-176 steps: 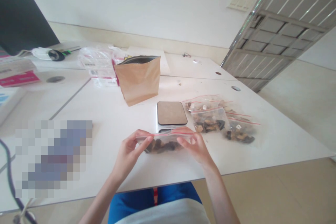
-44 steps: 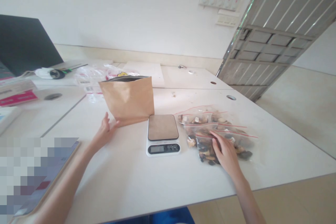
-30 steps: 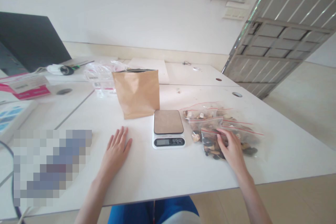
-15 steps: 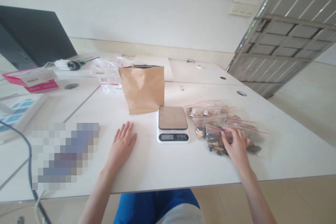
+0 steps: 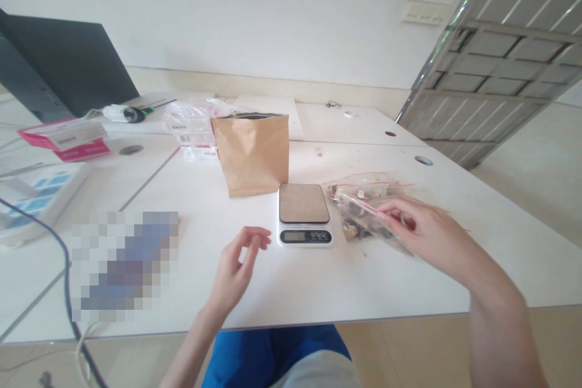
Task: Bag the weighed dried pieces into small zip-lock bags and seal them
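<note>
My right hand (image 5: 422, 227) pinches the red-striped top of a clear zip bag (image 5: 368, 212), which hangs tilted above the other bags. Dark and pale dried pieces, perhaps mushrooms, show through the plastic. Beneath and behind it lie several similar zip bags (image 5: 357, 227), partly covered. My left hand (image 5: 237, 264) is lifted off the table with nothing in it, its fingers bent and the thumb apart from them. Just to its right sits a white digital kitchen scale (image 5: 304, 203) with a bare metal plate. A brown paper pouch (image 5: 255, 157) stands upright behind the scale, its top open.
Plastic-wrapped boxes (image 5: 193, 133) sit left of the pouch, and pink-and-white boxes (image 5: 86, 148) farther left. A black monitor (image 5: 82, 60), a white power strip (image 5: 45, 194), a dark cable (image 5: 67, 279) and a pixelated item (image 5: 131, 260) occupy the left side.
My right hand has picked up a zip bag from the pile and turned it leftward. My left hand has risen from lying flat and moved right, towards the scale.
</note>
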The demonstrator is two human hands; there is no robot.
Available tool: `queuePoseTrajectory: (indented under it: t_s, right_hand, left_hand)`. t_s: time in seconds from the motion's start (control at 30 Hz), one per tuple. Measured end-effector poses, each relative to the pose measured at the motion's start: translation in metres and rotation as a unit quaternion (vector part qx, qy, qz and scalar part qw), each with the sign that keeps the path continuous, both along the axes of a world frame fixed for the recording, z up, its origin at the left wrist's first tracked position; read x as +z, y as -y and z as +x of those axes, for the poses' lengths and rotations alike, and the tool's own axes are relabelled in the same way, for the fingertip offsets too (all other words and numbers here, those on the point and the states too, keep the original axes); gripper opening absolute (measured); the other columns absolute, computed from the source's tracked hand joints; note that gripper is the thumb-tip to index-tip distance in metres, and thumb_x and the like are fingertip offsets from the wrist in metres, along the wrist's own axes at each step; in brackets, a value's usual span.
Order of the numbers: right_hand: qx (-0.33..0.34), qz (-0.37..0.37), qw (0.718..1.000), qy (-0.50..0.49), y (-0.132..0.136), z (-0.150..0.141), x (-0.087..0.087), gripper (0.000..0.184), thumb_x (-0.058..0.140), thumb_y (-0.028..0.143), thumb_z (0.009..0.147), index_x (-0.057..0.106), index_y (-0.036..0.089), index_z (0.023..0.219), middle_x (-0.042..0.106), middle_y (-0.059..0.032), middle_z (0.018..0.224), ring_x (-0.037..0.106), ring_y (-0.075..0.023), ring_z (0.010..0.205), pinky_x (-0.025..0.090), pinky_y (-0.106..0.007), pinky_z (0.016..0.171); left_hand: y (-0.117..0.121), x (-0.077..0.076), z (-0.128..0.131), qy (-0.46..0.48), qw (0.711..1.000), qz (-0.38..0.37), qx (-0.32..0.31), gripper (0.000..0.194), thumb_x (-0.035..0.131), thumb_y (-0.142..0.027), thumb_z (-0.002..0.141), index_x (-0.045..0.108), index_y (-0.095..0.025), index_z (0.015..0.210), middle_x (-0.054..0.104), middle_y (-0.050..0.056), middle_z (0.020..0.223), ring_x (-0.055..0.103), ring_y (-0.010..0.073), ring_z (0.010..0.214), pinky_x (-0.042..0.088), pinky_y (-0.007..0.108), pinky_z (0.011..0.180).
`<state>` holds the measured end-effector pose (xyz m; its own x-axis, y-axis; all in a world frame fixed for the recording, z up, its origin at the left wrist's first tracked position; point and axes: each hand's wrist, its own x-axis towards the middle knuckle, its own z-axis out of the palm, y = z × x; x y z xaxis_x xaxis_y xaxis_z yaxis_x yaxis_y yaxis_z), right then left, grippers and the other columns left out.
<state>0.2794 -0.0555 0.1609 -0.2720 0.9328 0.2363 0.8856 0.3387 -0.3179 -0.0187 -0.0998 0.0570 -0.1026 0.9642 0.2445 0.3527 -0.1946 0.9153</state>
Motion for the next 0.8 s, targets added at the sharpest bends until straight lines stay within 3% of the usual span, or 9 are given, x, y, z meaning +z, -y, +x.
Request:
queuePoseTrajectory:
  t_s: [0.1, 0.2, 0.33, 0.43, 0.57, 0.67, 0.8]
  right_hand:
    - [0.070, -0.039, 0.995, -0.062, -0.005, -0.054, 0.023, 0.022, 0.048, 0.038, 0.090, 0.058, 0.022, 0.081, 0.061, 0.0018, 0.064, 0.053, -0.0119, 0.054, 0.035, -0.023, 0.051]
    - [0.198, -0.136, 0.960, -0.142, -0.022, -0.101, 0.023, 0.024, 0.050, 0.042, 0.089, 0.055, 0.020, 0.082, 0.060, 0.0024, 0.064, 0.053, -0.0107, 0.056, 0.037, -0.022, 0.053]
    - [0.330, -0.221, 0.892, -0.216, -0.048, -0.137, 0.014, 0.027, 0.049, 0.044, 0.090, 0.050, 0.019, 0.082, 0.062, 0.0005, 0.072, 0.056, -0.0112, 0.063, 0.041, -0.023, 0.059]
    - [0.373, -0.229, 0.875, -0.208, -0.062, -0.150, 0.012, 0.024, 0.051, 0.041, 0.089, 0.052, 0.018, 0.083, 0.062, -0.0006, 0.077, 0.056, -0.0119, 0.069, 0.042, -0.023, 0.062]
    - [0.397, -0.219, 0.878, -0.152, -0.070, -0.162, 0.012, 0.014, 0.056, 0.032, 0.086, 0.052, 0.018, 0.085, 0.060, 0.0018, 0.069, 0.054, -0.0120, 0.066, 0.039, -0.023, 0.061]
    - [0.384, -0.169, 0.898, -0.129, -0.073, -0.170, 0.009, 0.010, 0.053, 0.025, 0.085, 0.052, 0.018, 0.078, 0.057, 0.0025, 0.067, 0.052, -0.0110, 0.063, 0.036, -0.023, 0.059]
    - [0.366, -0.176, 0.906, -0.119, -0.078, -0.173, 0.006, 0.012, 0.052, 0.024, 0.082, 0.050, 0.017, 0.073, 0.058, 0.0021, 0.068, 0.052, -0.0102, 0.062, 0.034, -0.022, 0.057]
  left_hand:
    - [0.002, 0.024, 0.028, 0.133, 0.985, 0.018, -0.105, 0.028, 0.041, -0.038, 0.094, 0.060, -0.019, 0.092, 0.063, 0.003, 0.077, 0.058, 0.0137, 0.072, 0.045, 0.026, 0.069]
    - [-0.011, 0.038, 0.042, 0.249, 0.956, 0.018, -0.153, 0.025, 0.043, -0.038, 0.094, 0.058, -0.018, 0.091, 0.062, 0.003, 0.081, 0.058, 0.0139, 0.075, 0.046, 0.026, 0.070]
    - [-0.033, 0.039, 0.035, 0.347, 0.933, 0.042, -0.083, 0.025, 0.047, -0.042, 0.091, 0.055, -0.018, 0.085, 0.061, 0.001, 0.077, 0.059, 0.0134, 0.072, 0.048, 0.026, 0.068]
    - [-0.043, 0.036, 0.024, 0.357, 0.933, 0.049, -0.011, 0.025, 0.051, -0.043, 0.087, 0.056, -0.018, 0.085, 0.062, 0.001, 0.080, 0.059, 0.0121, 0.070, 0.049, 0.025, 0.066]
    - [-0.050, 0.033, 0.012, 0.340, 0.939, 0.039, 0.035, 0.030, 0.051, -0.046, 0.085, 0.055, -0.017, 0.080, 0.062, 0.001, 0.077, 0.058, 0.0118, 0.064, 0.049, 0.025, 0.063]
    - [-0.052, 0.032, 0.008, 0.321, 0.945, 0.034, 0.051, 0.032, 0.053, -0.048, 0.083, 0.055, -0.016, 0.078, 0.061, 0.000, 0.069, 0.058, 0.0121, 0.061, 0.048, 0.024, 0.059]
    - [-0.050, 0.033, 0.007, 0.251, 0.965, 0.039, 0.061, 0.033, 0.052, -0.049, 0.086, 0.055, -0.017, 0.078, 0.060, -0.001, 0.065, 0.055, 0.0112, 0.058, 0.045, 0.023, 0.059]
